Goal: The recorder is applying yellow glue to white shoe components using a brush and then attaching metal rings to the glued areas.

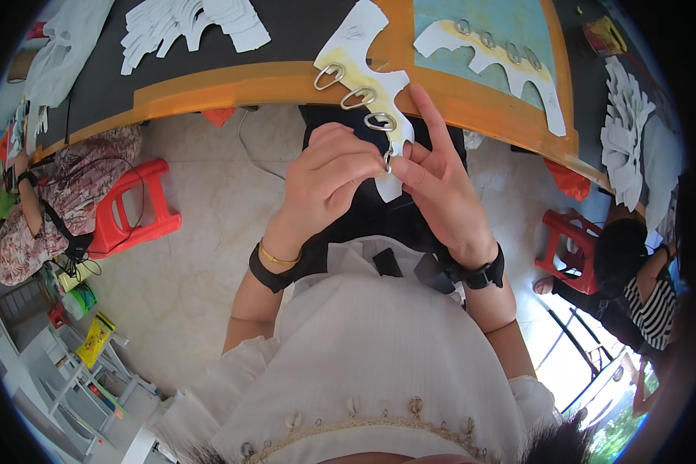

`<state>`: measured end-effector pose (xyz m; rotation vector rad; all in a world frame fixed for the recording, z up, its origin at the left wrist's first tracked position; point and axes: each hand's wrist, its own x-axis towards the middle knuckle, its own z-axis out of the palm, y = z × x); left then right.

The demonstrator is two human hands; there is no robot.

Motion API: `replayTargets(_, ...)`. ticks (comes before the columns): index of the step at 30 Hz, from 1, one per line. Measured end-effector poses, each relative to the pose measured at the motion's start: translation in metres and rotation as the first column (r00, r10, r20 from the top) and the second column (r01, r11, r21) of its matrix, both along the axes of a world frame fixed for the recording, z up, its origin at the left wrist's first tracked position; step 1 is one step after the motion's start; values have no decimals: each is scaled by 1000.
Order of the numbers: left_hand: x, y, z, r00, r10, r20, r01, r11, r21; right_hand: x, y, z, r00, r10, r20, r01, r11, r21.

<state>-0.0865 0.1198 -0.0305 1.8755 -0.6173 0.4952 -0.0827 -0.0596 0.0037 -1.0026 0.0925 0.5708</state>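
Between my hands is a white cut-out piece (350,39) with yellowish, glue-like patches, its far end over the table edge. Several oval metal rings (358,97) sit along its left side. My left hand (332,174) pinches another small metal ring (387,160) at the near end of the piece. Thumb and fingers of my right hand (441,174) grip the piece beside that ring, with the index finger stretched out. A similar white piece with metal rings (489,58) lies on a light blue sheet (530,19) to the right.
A fanned stack of white cut-outs (189,31) lies at the far left of the table; another bundle (625,131) lies right. Orange tape (209,89) lines the table edge. Red stools (143,209) stand at both sides, with a person (62,193) left and another (642,286) right.
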Motion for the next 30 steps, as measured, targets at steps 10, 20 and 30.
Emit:
replayTargets(10, -13, -18, 6, 837, -22, -547, -109, 972, -206, -5, 7, -9, 980, -184, 71, 188, 980, -62)
replayTargets(20, -26, -19, -3, 482, -440, -757, -297, 731, -614, -17, -9, -14, 960, -84, 267, 183, 909, -375)
replayTargets(30, -28, -27, -2, 461, -434, -774, -313, 737, -599, -15, -12, -22, 928, -135, 347, 265, 893, -362)
